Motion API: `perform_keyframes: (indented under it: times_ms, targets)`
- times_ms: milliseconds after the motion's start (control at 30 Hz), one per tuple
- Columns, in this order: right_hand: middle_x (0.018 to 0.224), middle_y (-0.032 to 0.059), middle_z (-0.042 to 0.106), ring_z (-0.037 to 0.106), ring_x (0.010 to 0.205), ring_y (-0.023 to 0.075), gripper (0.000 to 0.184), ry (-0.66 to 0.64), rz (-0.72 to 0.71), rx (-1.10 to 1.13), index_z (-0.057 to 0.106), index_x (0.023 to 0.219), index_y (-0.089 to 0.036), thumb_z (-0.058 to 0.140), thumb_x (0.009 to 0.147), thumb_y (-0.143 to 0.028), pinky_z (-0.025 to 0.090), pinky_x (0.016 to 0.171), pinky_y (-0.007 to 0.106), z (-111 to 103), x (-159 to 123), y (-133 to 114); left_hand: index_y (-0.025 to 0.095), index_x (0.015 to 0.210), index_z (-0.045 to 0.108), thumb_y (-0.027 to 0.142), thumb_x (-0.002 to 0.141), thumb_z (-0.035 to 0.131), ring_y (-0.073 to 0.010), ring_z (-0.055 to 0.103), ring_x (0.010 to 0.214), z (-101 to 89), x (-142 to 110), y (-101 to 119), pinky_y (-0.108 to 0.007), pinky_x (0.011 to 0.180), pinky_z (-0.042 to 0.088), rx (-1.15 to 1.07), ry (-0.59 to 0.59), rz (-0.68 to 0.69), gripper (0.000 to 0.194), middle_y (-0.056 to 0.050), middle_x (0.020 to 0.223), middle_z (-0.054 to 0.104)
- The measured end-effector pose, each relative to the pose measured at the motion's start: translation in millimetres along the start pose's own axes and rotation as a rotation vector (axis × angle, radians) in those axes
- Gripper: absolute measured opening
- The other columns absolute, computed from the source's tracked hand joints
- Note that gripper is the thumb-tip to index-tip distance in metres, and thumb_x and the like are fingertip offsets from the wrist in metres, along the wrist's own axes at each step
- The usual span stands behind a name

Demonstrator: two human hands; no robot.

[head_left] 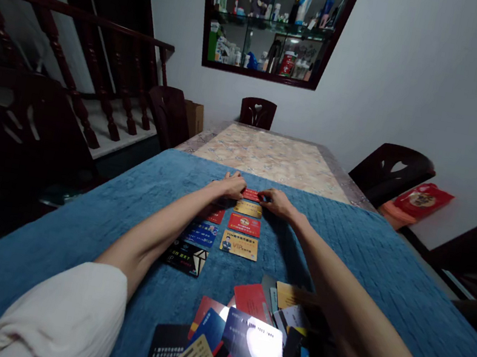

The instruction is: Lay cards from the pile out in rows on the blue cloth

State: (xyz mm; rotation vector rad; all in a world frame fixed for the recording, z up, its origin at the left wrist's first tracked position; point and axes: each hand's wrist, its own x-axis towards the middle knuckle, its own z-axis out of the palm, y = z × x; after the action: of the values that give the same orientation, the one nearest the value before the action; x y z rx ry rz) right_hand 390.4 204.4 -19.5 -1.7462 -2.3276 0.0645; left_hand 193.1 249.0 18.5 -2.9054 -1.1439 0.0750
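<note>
At the far end of a column of cards, a red card (251, 194) lies between my two hands. My left hand (233, 186) has its bent fingers on the card's left edge, and my right hand (279, 203) pinches the right edge. Below it in the same column are a gold card (248, 208), another red card (244, 225) and a gold VIP card (239, 246). A second column to the left holds a red card (213, 214), a blue card (200, 234) and a black card (186, 257); my left arm partly covers it.
A loose heap of overlapping cards (253, 344) lies close to me, partly under my right forearm. Blue cloth (123, 201) covers the near part of the table (270, 153). Chairs (390, 171) stand around it, and a wall cabinet (259, 76) is beyond.
</note>
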Motion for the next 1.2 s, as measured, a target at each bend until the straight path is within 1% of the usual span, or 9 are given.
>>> perform_keyframes:
  times_ms: [167,367,500,600,667,800,933,1067,1200]
  targets:
    - [0.108,0.0051,0.071,0.061,0.099,0.0204,0.033,-0.016,-0.015,0.012,0.073,0.109,-0.018,0.059,0.080,-0.023,0.043,0.087,0.024,-1.7,0.7,1.9,0.017,0.091,0.070,0.022,0.077,0.059,-0.0334,0.040,0.122,-1.0,3.5,-0.9,-0.052,0.103,0.036,0.015,-0.016,-0.005,0.019,-0.014,0.119,0.060]
    - [0.112,0.0055,0.070,0.062,0.099,0.0208,0.034,-0.030,0.020,0.019,0.072,0.114,-0.020,0.056,0.084,-0.023,0.044,0.088,0.026,-3.0,-0.9,-0.4,0.015,0.087,0.071,0.019,0.072,0.057,-0.0324,0.041,0.124,0.4,11.2,-4.1,-0.052,0.107,0.033,0.019,-0.047,0.011,0.021,-0.014,0.115,0.063]
    - [0.108,0.0066,0.071,0.064,0.092,0.0197,0.041,-0.026,0.057,0.034,0.070,0.118,-0.020,0.053,0.082,-0.014,0.046,0.083,0.024,-6.1,-4.0,-4.3,0.015,0.089,0.071,0.016,0.070,0.056,-0.0320,0.042,0.125,-2.1,11.6,-3.1,-0.052,0.106,0.034,0.022,-0.067,0.009,0.024,-0.014,0.109,0.066]
    - [0.112,0.0088,0.070,0.064,0.092,0.0195,0.050,0.004,0.089,0.050,0.066,0.125,-0.018,0.051,0.079,-0.007,0.047,0.083,0.024,-10.4,-9.1,-6.9,0.013,0.093,0.070,0.013,0.072,0.054,-0.0331,0.039,0.129,-6.4,7.8,-0.7,-0.053,0.105,0.034,0.032,-0.045,0.011,0.026,-0.017,0.114,0.065]
    - [0.117,0.0103,0.068,0.064,0.094,0.0197,0.050,0.029,0.103,0.060,0.064,0.127,-0.017,0.051,0.080,-0.007,0.047,0.084,0.024,-14.5,-14.3,-8.0,0.012,0.095,0.070,0.012,0.074,0.052,-0.0337,0.035,0.132,-10.1,3.2,1.5,-0.053,0.104,0.033,0.041,-0.012,0.015,0.027,-0.018,0.119,0.063]
    - [0.118,0.0108,0.068,0.064,0.097,0.0209,0.045,0.068,0.098,0.071,0.067,0.123,-0.017,0.053,0.081,-0.009,0.047,0.086,0.027,-26.1,-30.1,-10.5,0.013,0.100,0.068,0.014,0.078,0.051,-0.0335,0.031,0.135,-19.1,-13.1,8.8,-0.053,0.105,0.030,0.060,0.071,0.045,0.028,-0.017,0.126,0.060]
    - [0.114,0.0110,0.071,0.064,0.101,0.0224,0.039,0.096,0.053,0.082,0.070,0.115,-0.016,0.055,0.081,-0.009,0.046,0.089,0.029,-38.1,-52.8,-15.8,0.014,0.104,0.068,0.016,0.081,0.051,-0.0321,0.029,0.137,-26.4,-39.2,21.9,-0.051,0.105,0.028,0.072,0.122,0.100,0.029,-0.014,0.128,0.059]
    - [0.108,0.0075,0.073,0.066,0.099,0.0218,0.033,0.118,-0.004,0.100,0.073,0.107,-0.019,0.056,0.081,-0.009,0.046,0.090,0.031,-45.7,-78.4,-23.6,0.015,0.108,0.067,0.018,0.081,0.054,-0.0342,0.030,0.136,-29.5,-67.6,38.2,-0.053,0.101,0.031,0.062,0.183,0.194,0.031,-0.015,0.127,0.058]
    - [0.105,0.0061,0.074,0.066,0.099,0.0224,0.027,0.148,-0.039,0.109,0.073,0.102,-0.020,0.057,0.082,-0.012,0.044,0.094,0.035,-50.9,-102.7,-33.2,0.018,0.113,0.065,0.018,0.082,0.055,-0.0342,0.032,0.135,-29.5,-92.9,53.9,-0.054,0.100,0.031,0.026,0.252,0.250,0.032,-0.014,0.126,0.060]
